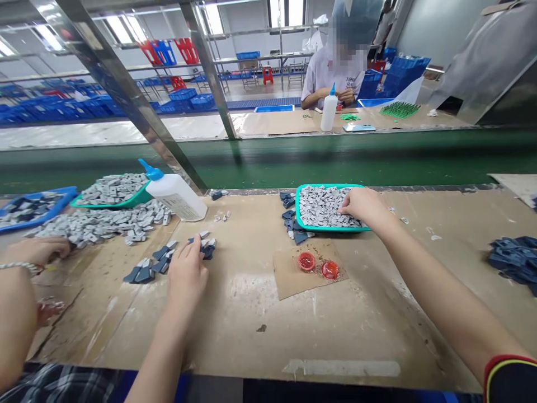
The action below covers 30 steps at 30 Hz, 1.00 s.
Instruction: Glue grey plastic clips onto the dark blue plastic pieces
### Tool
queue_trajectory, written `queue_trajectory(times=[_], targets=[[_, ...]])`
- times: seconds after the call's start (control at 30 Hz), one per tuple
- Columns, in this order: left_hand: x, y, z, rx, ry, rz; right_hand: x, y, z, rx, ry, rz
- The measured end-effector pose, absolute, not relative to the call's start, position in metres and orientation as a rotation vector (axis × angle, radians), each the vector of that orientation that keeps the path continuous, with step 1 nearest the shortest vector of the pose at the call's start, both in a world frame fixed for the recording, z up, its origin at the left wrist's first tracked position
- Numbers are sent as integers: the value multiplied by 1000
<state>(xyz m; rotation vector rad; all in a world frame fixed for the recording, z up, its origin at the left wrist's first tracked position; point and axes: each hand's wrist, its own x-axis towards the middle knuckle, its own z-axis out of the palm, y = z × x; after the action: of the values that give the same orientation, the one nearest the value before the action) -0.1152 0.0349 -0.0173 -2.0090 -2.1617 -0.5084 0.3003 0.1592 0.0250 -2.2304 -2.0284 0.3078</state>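
Observation:
My left hand (187,266) is over a group of dark blue plastic pieces (145,273) with light grey parts on them. Its fingers are bent together at one piece at the group's right end, partly hiding it. My right hand (363,204) reaches into a green tray (331,228) full of small light grey plastic pieces (321,207). There the thumb and fingertips pinch together among the pieces; what lies between them is too small to make out. Several dark blue pieces (290,221) lie along the tray's left side.
Two red caps with red liquid (306,261) stand on a cardboard scrap (285,280). A white squeeze bottle (180,197) stands behind my left hand. A co-worker's hand (42,251) is at the far left, near grey pieces (113,224). Dark blue pieces (514,260) lie far right.

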Motion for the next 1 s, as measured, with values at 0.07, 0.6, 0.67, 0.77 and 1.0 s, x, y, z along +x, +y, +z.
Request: queue_trajectory(times=[0.07, 0.6, 0.67, 0.77, 1.0], targets=[[-115, 45, -17, -2021, -2045, -445, 300, 158, 25, -2194, -2032, 293], [17, 143, -12, -3217, -947, -656, 311, 23, 10, -1443, -1362, 1391], [13, 137, -14, -3224, -1045, -793, 307, 8, -2, -1410, -1286, 1500], [7, 120, -11, -3108, -1287, -1096, 296, -4, -13, -1436, -1154, 1541], [9, 72, 16, -1871, -2487, -2844, 275, 0, -16, -1428, -1067, 1464]])
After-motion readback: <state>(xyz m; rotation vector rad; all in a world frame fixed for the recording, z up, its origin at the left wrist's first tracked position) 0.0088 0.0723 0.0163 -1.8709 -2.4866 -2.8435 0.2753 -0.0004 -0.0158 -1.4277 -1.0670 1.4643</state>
